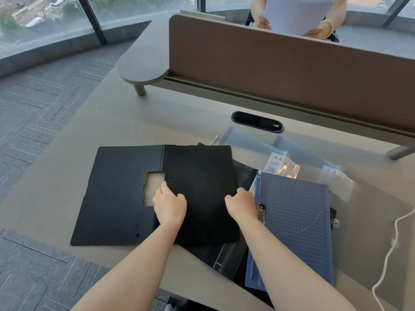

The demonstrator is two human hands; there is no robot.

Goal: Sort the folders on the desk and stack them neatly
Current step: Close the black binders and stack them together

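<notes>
A black folder (197, 176) lies opened flat on the desk (89, 122), its left cover (114, 198) spread out with a cut-out window. My left hand (170, 204) rests near the spine with fingers curled on the right cover. My right hand (241, 204) has its fingers curled at that cover's right edge, gripping it. A blue gridded clip folder (294, 223) with a metal clip (261, 213) lies to the right. Clear A4 sleeves (280, 153) lie behind it. Another dark folder (226, 257) shows underneath.
A brown partition screen (280, 70) closes the desk's far side; a person stands behind it holding papers. A black cable port (257, 121) sits in the desk. White string (390, 250) trails at the right. The desk's left edge drops to carpet.
</notes>
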